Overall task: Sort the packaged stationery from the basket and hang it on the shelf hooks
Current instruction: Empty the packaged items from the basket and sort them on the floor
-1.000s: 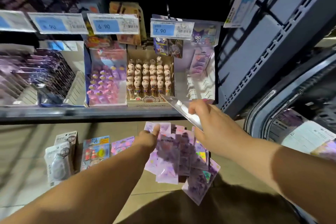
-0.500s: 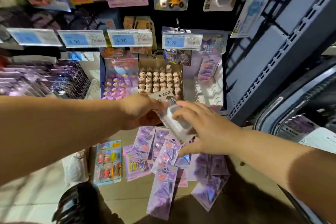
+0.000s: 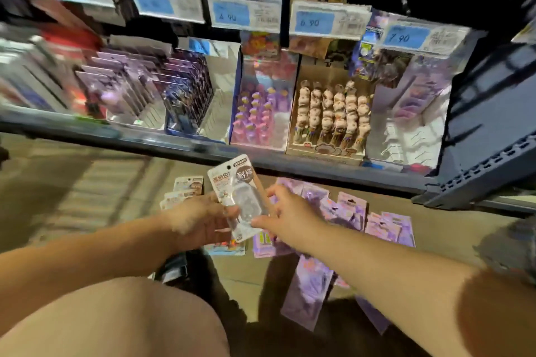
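Note:
A white blister pack (image 3: 242, 200) with a clear bubble and a hang hole at its top is held upright between both hands, above the floor. My left hand (image 3: 200, 222) grips its left edge and lower part. My right hand (image 3: 285, 213) pinches its right edge with the fingertips. Similar white packs (image 3: 185, 188) lie on the floor behind my left hand. Several purple packs (image 3: 353, 211) are spread on the floor under and to the right of my right hand. The basket is out of view.
A low shelf edge (image 3: 203, 151) runs across just beyond the hands. On it stand display boxes of figure-topped pens (image 3: 330, 116) and pink pens (image 3: 258, 116). Price tags (image 3: 243, 13) hang above. A blue-grey rack upright (image 3: 487, 130) stands at the right. My knee (image 3: 116, 319) fills the lower left.
The view has swung left and down. The white pack has turned to face me, upright, with both hands on it; one second ago only my right hand held it.

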Demonstrator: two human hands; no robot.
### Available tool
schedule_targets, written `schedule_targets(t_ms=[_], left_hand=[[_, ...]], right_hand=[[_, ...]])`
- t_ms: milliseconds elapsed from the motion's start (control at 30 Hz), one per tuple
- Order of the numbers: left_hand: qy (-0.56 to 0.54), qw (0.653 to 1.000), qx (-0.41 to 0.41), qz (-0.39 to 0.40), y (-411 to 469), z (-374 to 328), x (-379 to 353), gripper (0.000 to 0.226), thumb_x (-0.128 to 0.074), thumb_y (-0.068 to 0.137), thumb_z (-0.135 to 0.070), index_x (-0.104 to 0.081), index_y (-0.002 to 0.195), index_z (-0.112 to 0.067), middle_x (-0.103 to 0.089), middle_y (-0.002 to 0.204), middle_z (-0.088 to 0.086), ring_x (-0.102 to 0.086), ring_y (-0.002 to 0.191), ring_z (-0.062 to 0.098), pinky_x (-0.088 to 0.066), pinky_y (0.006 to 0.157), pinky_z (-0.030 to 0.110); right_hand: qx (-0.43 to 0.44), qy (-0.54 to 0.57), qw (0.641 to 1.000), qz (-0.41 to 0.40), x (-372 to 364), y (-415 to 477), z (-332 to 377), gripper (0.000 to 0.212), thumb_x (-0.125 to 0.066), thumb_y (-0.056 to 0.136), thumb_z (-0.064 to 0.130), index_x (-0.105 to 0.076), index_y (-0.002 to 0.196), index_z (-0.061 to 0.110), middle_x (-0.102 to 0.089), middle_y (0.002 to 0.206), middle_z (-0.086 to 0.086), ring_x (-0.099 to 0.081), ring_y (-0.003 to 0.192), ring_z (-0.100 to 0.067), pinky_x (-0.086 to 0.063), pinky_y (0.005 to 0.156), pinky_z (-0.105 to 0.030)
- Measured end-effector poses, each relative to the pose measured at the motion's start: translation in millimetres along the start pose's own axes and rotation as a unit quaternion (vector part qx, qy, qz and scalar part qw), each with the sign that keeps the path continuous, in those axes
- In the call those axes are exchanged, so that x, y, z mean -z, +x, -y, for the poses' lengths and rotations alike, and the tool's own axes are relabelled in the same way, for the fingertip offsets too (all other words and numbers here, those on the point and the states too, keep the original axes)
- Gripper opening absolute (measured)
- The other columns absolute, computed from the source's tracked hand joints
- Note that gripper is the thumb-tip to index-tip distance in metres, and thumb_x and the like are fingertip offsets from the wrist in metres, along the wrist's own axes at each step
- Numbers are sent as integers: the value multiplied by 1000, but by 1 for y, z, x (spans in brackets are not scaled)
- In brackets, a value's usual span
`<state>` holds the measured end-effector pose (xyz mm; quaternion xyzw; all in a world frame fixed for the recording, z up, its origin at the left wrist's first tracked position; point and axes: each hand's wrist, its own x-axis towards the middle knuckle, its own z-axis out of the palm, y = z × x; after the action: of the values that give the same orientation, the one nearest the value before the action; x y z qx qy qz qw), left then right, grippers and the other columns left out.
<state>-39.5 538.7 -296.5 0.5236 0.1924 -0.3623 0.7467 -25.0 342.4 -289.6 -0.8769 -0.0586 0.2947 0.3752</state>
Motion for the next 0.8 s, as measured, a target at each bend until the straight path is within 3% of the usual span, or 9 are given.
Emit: schedule_targets(t_ms=[100, 167, 267, 367, 467, 567, 633, 700, 800], left_hand=[[5, 995, 4, -102, 3, 25, 29, 18, -61, 86, 7, -56, 96, -8, -68, 73, 7, -66, 60, 17, -56, 59, 33], [9, 980, -1, -201, 6, 36, 52, 20, -52, 90, 12, -53, 89, -9, -66, 72, 8, -66, 57, 18, -56, 56, 32], [17, 948, -6, -319, 12, 45, 99, 25, -58, 86, 12, -57, 106, -4, -62, 82, 10, -60, 65, 21, -52, 46, 22], [70, 921, 8, -382, 19, 50, 137, 38, -64, 83, 9, -55, 119, 5, -58, 77, 11, -47, 57, 18, -36, 48, 28], [153, 902, 35, -402, 22, 48, 143, 29, -65, 84, 6, -57, 112, 5, -57, 78, 11, -45, 60, 18, -33, 53, 27], [317, 844, 46, -430, 28, 45, 129, 17, -66, 83, 3, -52, 81, -7, -54, 67, 5, -45, 57, 18, -33, 50, 25], [409, 801, 45, -435, 27, 38, 116, 12, -66, 83, -7, -60, 93, -7, -58, 78, 9, -54, 65, 25, -41, 53, 27], [459, 783, 45, -417, 29, 27, 103, 43, -71, 81, -18, -58, 121, -8, -60, 111, 17, -60, 94, 35, -48, 71, 34], [501, 793, 2, -347, 34, 4, 66, 42, -71, 78, -36, -64, 110, -9, -65, 115, 16, -59, 98, 32, -44, 78, 32]], right_hand=[[-34, -10, 998, 48, -31, 17, -6, 57, -70, 84, 39, -43, 132, 21, -65, 113, -8, -65, 92, -25, -49, 73, -30], [-69, -68, 994, 58, -37, 25, -21, 54, -66, 87, 39, -45, 133, 22, -62, 120, -6, -63, 102, -26, -49, 83, -30], [-112, -114, 985, 63, -31, 29, -46, 50, -62, 91, 36, -44, 136, 22, -58, 126, -7, -59, 107, -24, -44, 81, -25], [-134, -122, 982, 51, -20, 30, -64, 47, -60, 93, 36, -46, 135, 21, -57, 127, -8, -57, 104, -24, -41, 74, -23], [-156, -143, 976, 46, -15, 30, -77, 43, -58, 94, 37, -47, 133, 22, -57, 127, -8, -58, 104, -25, -47, 79, -27], [-173, -133, 975, 38, -10, 26, -90, 39, -54, 96, 32, -47, 133, 21, -56, 128, -8, -58, 102, -24, -48, 84, -28], [-176, -108, 978, 28, -8, 24, -91, 37, -53, 97, 30, -48, 133, 21, -57, 127, -8, -58, 99, -22, -46, 80, -25], [-163, -93, 982, 7, -6, 24, -87, 37, -54, 97, 29, -50, 132, 20, -57, 127, -8, -58, 98, -23, -44, 75, -23], [-144, -55, 987, -35, 7, 24, -74, 33, -52, 97, 31, -52, 129, 21, -57, 127, -5, -55, 80, -18, -41, 64, -21]])
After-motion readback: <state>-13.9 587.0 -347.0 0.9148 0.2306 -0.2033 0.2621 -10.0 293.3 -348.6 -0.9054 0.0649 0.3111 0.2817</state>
